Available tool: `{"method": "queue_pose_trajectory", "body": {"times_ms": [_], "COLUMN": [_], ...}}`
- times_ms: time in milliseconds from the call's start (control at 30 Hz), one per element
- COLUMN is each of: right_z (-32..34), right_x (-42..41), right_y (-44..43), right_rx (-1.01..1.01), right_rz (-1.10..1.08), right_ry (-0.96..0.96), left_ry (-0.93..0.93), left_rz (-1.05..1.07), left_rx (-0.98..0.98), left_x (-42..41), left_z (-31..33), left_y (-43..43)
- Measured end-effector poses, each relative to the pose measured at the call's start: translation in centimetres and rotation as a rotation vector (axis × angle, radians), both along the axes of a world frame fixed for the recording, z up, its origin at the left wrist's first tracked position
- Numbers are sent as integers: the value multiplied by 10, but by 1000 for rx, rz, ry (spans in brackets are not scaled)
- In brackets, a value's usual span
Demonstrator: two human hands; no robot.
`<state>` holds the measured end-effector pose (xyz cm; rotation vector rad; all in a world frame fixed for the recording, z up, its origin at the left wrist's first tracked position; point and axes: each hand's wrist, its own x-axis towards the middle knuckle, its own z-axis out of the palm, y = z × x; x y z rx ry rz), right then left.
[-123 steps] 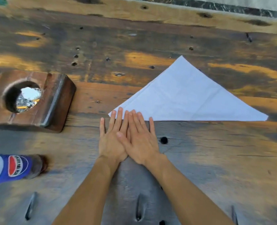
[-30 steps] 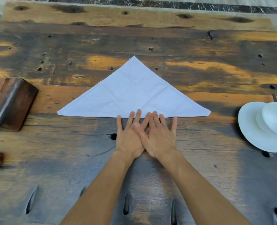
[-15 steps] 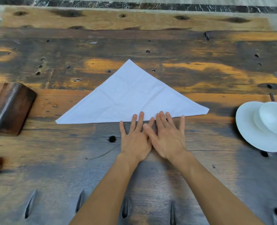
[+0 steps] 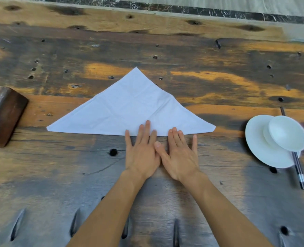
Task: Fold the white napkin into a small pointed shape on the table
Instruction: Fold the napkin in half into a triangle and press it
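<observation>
The white napkin (image 4: 129,107) lies flat on the wooden table (image 4: 183,56) as a wide triangle, apex pointing away from me and long folded edge nearest me. My left hand (image 4: 141,150) lies palm down at that edge, fingertips resting on the cloth right of its middle. My right hand (image 4: 180,154) lies flat beside it, fingertips just touching the edge further right. A narrow gap separates the fingers of the two hands; the right thumb tip rests against the left hand. Neither hand grips anything.
A white plate (image 4: 259,150) with a small white bowl (image 4: 288,134) stands at the right, dark chopsticks (image 4: 298,166) beside it. A dark wooden block (image 4: 3,114) sits at the left edge. The table has holes and slots near me.
Over the frames both hands slid right along the folded edge. In the last half second they drew apart, the right hand moving further right.
</observation>
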<state>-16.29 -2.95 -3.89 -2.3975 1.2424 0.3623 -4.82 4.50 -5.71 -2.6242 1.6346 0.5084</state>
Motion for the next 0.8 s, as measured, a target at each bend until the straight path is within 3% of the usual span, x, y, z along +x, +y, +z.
{"method": "queue_pose_trajectory", "body": {"times_ms": [167,333,433,533,800], "right_z": [4,6,8,2,-17], "right_x": [-8,-35,-28,-20,-89], "right_y": [-7,-21,-18,-17,-30], "right_rx": [10,-47,-84,-10,-79], "right_rz": [-52,-91,-54,9,-4], "right_ry": [24,123,60,-63,19], "left_ry": [27,-41,-27,53,57], "left_rz": [-46,-21,-38,-72,-60], "left_rx": [45,-31,-112,-47,-16], "left_x": [1,9,-2,-13,-14], "left_z": [-9,-12,-10,-17,-21], "left_y": [-12,5,-13,-25,-19]}}
